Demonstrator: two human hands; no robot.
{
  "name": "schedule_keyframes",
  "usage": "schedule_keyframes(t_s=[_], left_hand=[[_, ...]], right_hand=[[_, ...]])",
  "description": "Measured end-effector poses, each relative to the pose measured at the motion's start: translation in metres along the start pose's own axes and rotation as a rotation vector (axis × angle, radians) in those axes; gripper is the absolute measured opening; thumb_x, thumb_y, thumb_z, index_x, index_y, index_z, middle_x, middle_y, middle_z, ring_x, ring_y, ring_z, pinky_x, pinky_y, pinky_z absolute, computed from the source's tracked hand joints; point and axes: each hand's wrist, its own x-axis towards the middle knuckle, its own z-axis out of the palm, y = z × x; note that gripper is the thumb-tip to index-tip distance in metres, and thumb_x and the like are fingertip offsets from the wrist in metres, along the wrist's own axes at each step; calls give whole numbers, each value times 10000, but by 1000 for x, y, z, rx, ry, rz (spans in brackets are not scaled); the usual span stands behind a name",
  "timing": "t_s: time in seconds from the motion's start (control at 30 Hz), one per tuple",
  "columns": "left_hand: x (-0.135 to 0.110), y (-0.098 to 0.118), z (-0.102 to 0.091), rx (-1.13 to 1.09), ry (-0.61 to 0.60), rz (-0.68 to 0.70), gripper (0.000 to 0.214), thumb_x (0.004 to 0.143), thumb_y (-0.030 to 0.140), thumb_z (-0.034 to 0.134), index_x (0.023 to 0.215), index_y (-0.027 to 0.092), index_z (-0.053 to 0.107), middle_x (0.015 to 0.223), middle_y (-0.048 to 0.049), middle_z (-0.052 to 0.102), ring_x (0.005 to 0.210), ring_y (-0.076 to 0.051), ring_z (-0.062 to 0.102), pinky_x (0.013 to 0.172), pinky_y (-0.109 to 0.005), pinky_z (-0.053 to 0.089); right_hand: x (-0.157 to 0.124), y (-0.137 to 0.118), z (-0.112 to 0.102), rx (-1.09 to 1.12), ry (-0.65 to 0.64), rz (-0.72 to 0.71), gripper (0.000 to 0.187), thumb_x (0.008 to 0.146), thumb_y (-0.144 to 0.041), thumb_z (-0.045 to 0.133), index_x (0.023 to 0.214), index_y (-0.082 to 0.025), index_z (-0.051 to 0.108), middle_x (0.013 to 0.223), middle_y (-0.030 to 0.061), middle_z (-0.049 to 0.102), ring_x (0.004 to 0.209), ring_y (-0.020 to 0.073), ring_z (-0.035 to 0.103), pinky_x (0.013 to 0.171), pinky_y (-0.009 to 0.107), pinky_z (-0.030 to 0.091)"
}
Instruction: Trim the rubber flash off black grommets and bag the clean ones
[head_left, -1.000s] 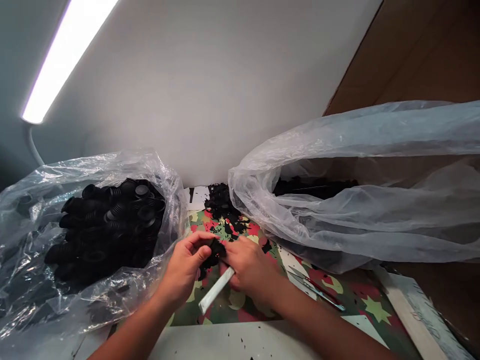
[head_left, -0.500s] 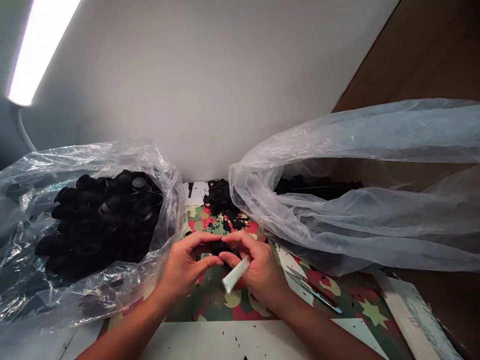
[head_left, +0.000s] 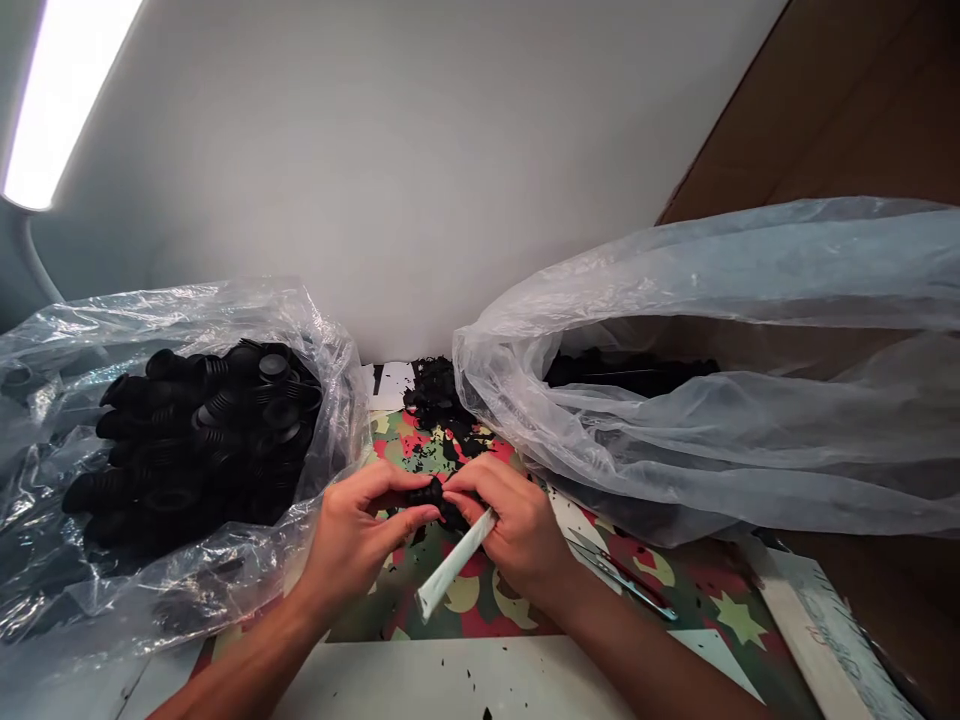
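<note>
Between my two hands, just above the patterned surface, is a small black ribbed rubber bellows (head_left: 426,493). My left hand (head_left: 361,530) grips it from the left between thumb and fingers. My right hand (head_left: 517,520) is closed, its thumb and index fingertips pinched at the right end of the bellows. A flat white stick-like handle (head_left: 456,567) is tucked in that same hand and juts out toward the lower left; its other end is hidden by the fingers. Fingers cover much of the bellows.
A clear plastic bag (head_left: 337,390) on the left holds many black bellows (head_left: 202,430). Another plastic bag (head_left: 675,470) lies at the right with black pieces inside. Black scraps (head_left: 435,395) are heaped at the back. Scissors (head_left: 626,575) lie right of my right hand. A lamp (head_left: 67,100) shines upper left.
The bellows has turned and tilted between my fingers. The white handle has swung down and left, showing more of its length. My left hand has shifted slightly left.
</note>
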Motion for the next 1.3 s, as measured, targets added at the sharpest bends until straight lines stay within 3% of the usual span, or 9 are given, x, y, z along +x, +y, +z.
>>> schedule_keyframes(t_s=[0.2, 0.37, 0.53, 0.77, 0.83, 0.97, 1.07, 1.2, 1.3], left_hand=[[1, -2, -2, -14, -3, -8, 121, 727, 266, 838, 829, 203, 820, 752, -50, 754, 625, -170, 676, 534, -232, 548], [1, -1, -1, 54, -6, 40, 67, 762, 250, 803, 814, 208, 811, 740, -39, 759, 604, -160, 661, 512, -226, 514], [1, -3, 2, 134, 6, 127, 65, 777, 182, 779, 805, 234, 807, 748, -19, 759, 670, -156, 670, 622, -236, 515], [-4, 4, 1, -127, 43, 23, 80, 725, 172, 799, 784, 225, 810, 808, -47, 783, 751, -203, 717, 638, -266, 572], [-4, 6, 0, -214, 56, -49, 111, 683, 179, 827, 786, 220, 813, 809, -51, 784, 704, -198, 707, 589, -262, 568], [-1, 1, -1, -302, 40, -211, 188, 637, 246, 875, 810, 201, 817, 678, -26, 727, 531, -143, 606, 450, -227, 477], [1, -5, -1, -369, 61, -272, 275, 590, 294, 923, 815, 183, 810, 678, -22, 705, 578, -139, 610, 495, -215, 482], [4, -6, 3, -533, 62, -366, 377, 560, 351, 956, 857, 179, 799, 774, -34, 733, 694, -136, 652, 612, -196, 518], [5, 1, 8, -651, 20, -456, 413, 562, 375, 957, 878, 171, 785, 835, -53, 758, 718, -137, 673, 650, -205, 539]], right_hand=[[-2, 0, 3, -50, 26, -126, 169, 976, -124, 559, 1055, -199, 688, 882, 45, 751, 768, 164, 694, 698, 286, 531], [-2, -2, 5, -219, 33, -216, 206, 949, -46, 506, 900, -173, 661, 727, 35, 707, 647, 159, 650, 642, 293, 479], [0, -9, 9, -169, 27, 71, 202, 910, -102, 500, 771, -207, 602, 673, -1, 656, 582, 135, 599, 565, 238, 447], [3, 15, -1, -8, 80, 449, 67, 802, -242, 563, 780, -210, 618, 676, -10, 659, 565, 149, 582, 549, 245, 431], [4, 23, -4, 113, 32, 520, 118, 826, -304, 566, 781, -208, 619, 662, -11, 657, 557, 151, 578, 533, 247, 432], [4, 27, -1, 214, -17, 532, 216, 851, -383, 613, 728, -206, 623, 690, -1, 640, 564, 151, 578, 524, 254, 447], [2, 21, 2, 217, 32, 496, 186, 875, -368, 615, 819, -204, 681, 828, 32, 652, 664, 170, 633, 583, 273, 505], [1, 9, -2, 215, 105, 420, 399, 1020, -428, 414, 857, -224, 715, 887, 47, 653, 770, 172, 640, 687, 287, 527], [2, 1, -8, 257, 178, 394, 607, 1059, -497, 249, 810, -228, 733, 848, 47, 657, 696, 159, 615, 644, 288, 520]])
